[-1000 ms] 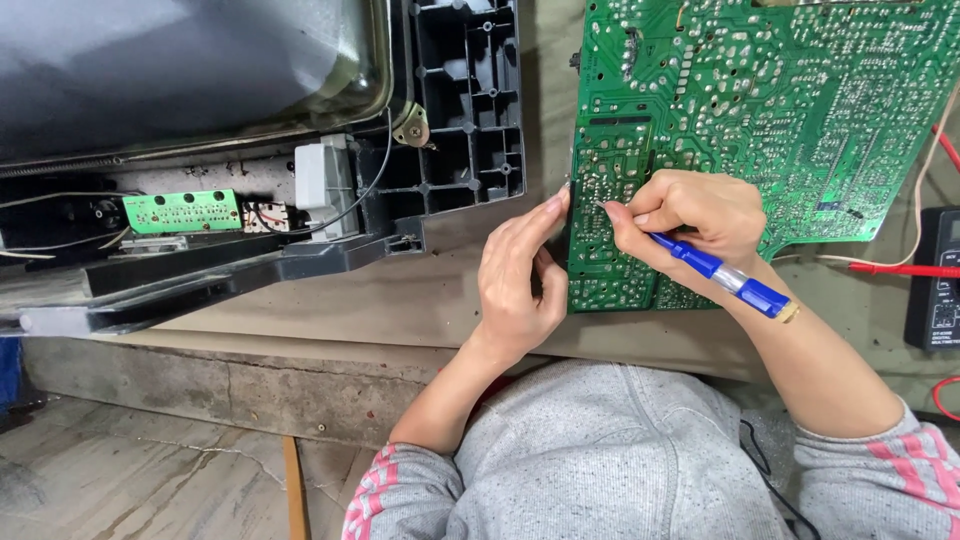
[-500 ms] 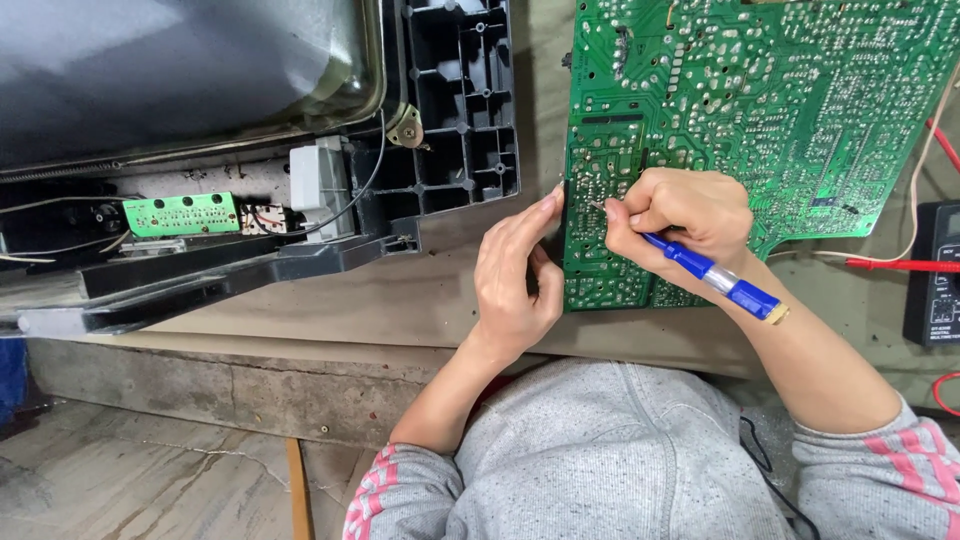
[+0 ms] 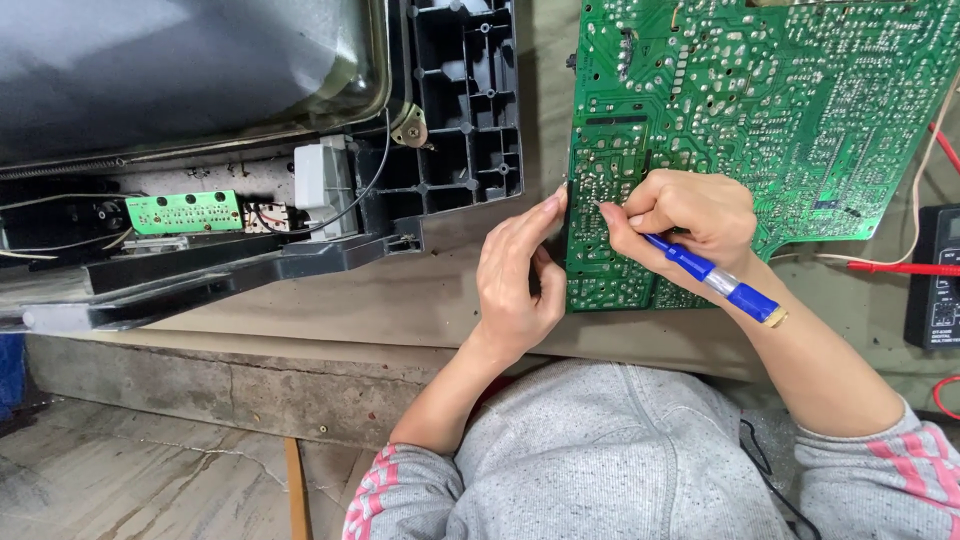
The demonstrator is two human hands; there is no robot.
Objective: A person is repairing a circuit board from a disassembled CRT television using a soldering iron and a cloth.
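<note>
A large green circuit board (image 3: 760, 110) lies solder side up on the bench. My left hand (image 3: 515, 275) steadies its left edge with fingertips against the rim. My right hand (image 3: 690, 215) is closed around a blue-handled screwdriver (image 3: 715, 280), held like a pen. Its tip touches the board near the lower left corner and is hidden under my fingers.
An opened television with its grey picture tube (image 3: 180, 70) and black plastic frame (image 3: 465, 110) lies at the left, a small green board (image 3: 185, 212) inside it. A black multimeter (image 3: 935, 280) with red leads (image 3: 890, 268) sits at the right edge. The bench's concrete front edge (image 3: 230, 385) runs below.
The view has shifted slightly. Both hands stay on the board, with the screwdriver tip in nearly the same spot.
</note>
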